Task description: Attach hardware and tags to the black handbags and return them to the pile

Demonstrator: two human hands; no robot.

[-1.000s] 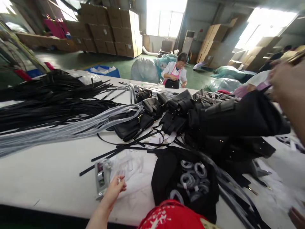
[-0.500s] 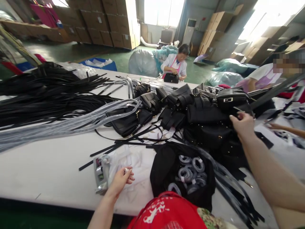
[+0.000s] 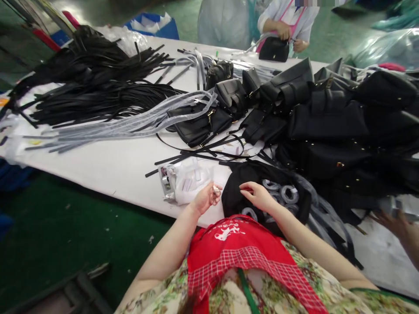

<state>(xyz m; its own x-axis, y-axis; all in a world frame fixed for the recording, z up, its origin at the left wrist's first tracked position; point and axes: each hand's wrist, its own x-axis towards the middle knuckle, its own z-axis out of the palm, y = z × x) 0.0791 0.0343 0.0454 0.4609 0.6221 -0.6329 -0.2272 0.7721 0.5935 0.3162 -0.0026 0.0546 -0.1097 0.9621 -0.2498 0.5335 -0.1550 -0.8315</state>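
Saw small whitish piece [image 3: 216,190] gripped in curled fingers of left hand [image 3: 206,199], lying leftward from right hand [image 3: 258,195]. Could not discern its long axis, nor tell right fingers empty or grasping.

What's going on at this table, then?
Someone in a red apron is at a white table, the left hand holding a small pale thing, too small to identify, near a clear plastic bag. The right hand is by a black cloth with coils on it; I can't tell if it holds anything. Black handbags are heaped nearby. Across the table, a co-worker handles a black bag.
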